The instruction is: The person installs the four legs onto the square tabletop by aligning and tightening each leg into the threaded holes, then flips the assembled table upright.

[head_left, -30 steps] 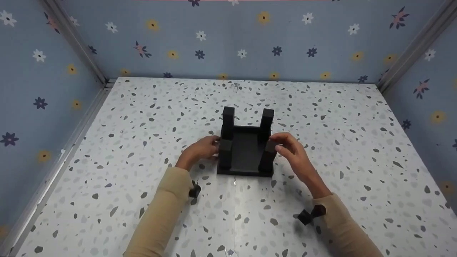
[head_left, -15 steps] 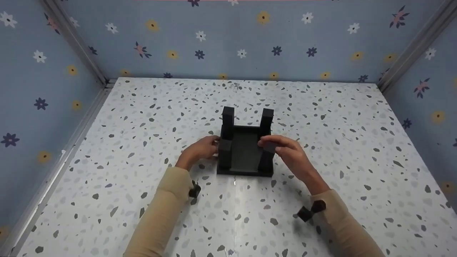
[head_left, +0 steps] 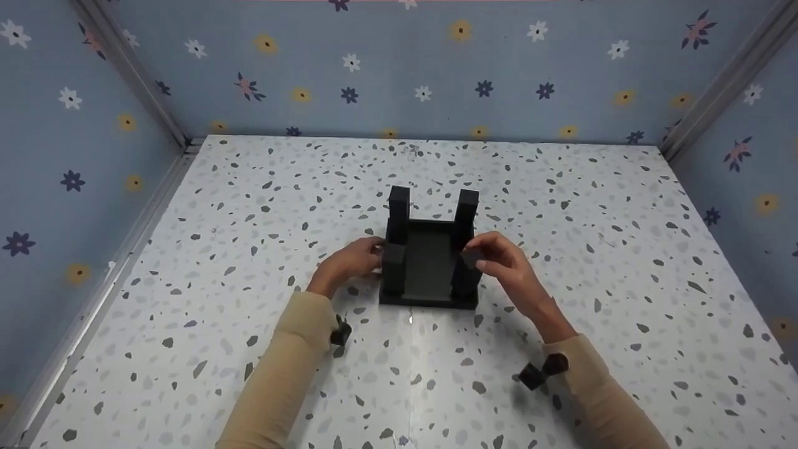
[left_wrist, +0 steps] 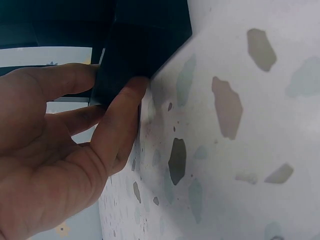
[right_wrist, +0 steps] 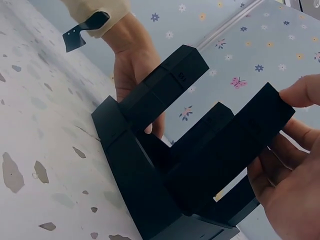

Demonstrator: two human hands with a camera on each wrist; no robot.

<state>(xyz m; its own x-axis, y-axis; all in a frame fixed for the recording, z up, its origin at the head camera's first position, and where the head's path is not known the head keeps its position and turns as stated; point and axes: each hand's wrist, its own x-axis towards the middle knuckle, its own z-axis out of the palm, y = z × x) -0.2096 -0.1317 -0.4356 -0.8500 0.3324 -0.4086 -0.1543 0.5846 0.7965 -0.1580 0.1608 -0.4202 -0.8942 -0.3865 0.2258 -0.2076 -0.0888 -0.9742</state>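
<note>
A black stand [head_left: 429,269] lies in the middle of the table with its several square legs pointing up from a shallow, tray-like base. My left hand [head_left: 354,259] holds the base's left side low down; the left wrist view has thumb and fingers [left_wrist: 127,100] on either side of its corner, right by the tabletop. On the other side, my right hand [head_left: 514,268] pinches the near right leg [head_left: 467,280] close to its top. The right wrist view shows that thumb on the leg's end, with the curled fingers [right_wrist: 282,167] along its side.
White speckled tabletop [head_left: 249,206] surrounds the stand. Blue flowered panels [head_left: 411,68] rise behind and at both sides, with metal rails at the corners. Small black brackets [head_left: 541,372] stick out from both beige sleeves [head_left: 280,368].
My right fingertips first reached further over the near right leg to its inner side, then drew back to the leg's top. The left hand and the stand have stayed in place.
</note>
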